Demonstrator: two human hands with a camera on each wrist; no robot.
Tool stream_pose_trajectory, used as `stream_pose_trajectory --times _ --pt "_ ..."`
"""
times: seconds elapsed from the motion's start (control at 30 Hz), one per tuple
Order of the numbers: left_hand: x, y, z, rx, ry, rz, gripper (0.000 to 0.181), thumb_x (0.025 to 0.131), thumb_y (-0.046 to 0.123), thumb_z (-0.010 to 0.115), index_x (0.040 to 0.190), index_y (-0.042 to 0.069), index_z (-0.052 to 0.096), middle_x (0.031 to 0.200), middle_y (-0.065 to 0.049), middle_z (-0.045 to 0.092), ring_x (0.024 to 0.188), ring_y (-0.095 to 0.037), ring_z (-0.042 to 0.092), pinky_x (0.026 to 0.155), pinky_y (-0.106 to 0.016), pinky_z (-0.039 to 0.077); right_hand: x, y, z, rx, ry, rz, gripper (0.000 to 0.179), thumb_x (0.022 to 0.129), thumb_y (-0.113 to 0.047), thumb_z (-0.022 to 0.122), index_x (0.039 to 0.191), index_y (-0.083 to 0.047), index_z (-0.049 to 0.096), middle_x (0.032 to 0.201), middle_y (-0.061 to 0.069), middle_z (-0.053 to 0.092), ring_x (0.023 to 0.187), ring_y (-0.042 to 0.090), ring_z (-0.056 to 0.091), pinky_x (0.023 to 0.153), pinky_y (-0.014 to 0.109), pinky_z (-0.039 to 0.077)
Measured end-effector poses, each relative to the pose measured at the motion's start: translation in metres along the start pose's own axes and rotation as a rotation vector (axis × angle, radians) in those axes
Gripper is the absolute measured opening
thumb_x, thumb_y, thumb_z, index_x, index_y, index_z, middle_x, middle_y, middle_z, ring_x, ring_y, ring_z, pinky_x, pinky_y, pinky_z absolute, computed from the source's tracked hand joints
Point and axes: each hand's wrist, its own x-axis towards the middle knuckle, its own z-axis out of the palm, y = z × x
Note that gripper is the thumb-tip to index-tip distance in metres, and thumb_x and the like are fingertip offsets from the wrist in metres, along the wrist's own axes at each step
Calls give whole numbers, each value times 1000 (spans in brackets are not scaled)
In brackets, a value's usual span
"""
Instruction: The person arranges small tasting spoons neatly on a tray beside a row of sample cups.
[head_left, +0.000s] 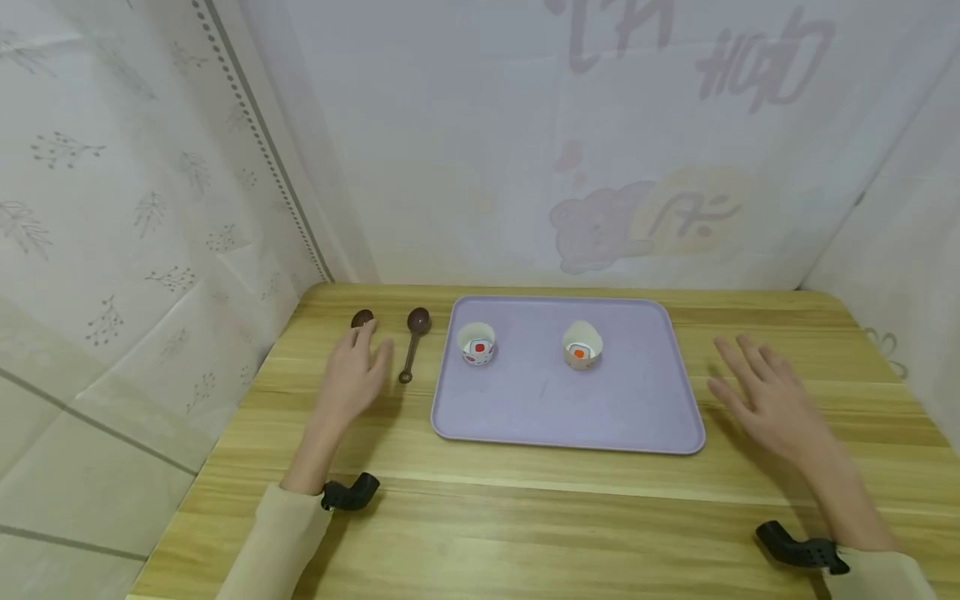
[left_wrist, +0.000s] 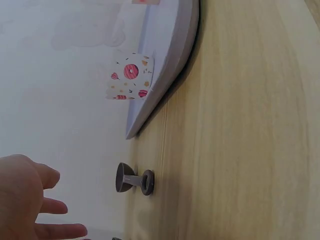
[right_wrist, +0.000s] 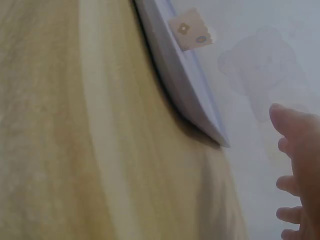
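Observation:
My left hand [head_left: 351, 375] hovers over the table's left side with fingers loosely extended and nothing in its grasp. Its fingertips overlap one brown measuring spoon [head_left: 362, 317] in the head view, hiding the handle. Just right of that hand lies a second brown measuring spoon [head_left: 418, 321], bowl away from me. On the purple tray [head_left: 525, 417] stand two paper baking cups: a white one with a red-pink print [head_left: 478, 346] on the left and a beige one [head_left: 582, 346] near the middle. Fingers spread, my right hand [head_left: 772, 408] is held beside the tray's right edge, holding nothing.
The wooden table [head_left: 480, 525] reaches back to a pale printed cloth [head_left: 450, 167]. Another cloth with leaf patterns [head_left: 135, 233] hangs along the left side. The tray has a raised rim [left_wrist: 172, 70].

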Motion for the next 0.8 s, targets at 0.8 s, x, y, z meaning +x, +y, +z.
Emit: stream_pose_trajectory --times 0.8 --pt "13 7 8 -46 -128 -42 49 108 27 47 144 -5 43 118 -27 55 104 -42 58 86 -55 49 -3 -7 22 22 -99 -130 66 103 -33 59 160 -14 31 158 27 30 140 55 28 121 55 11"
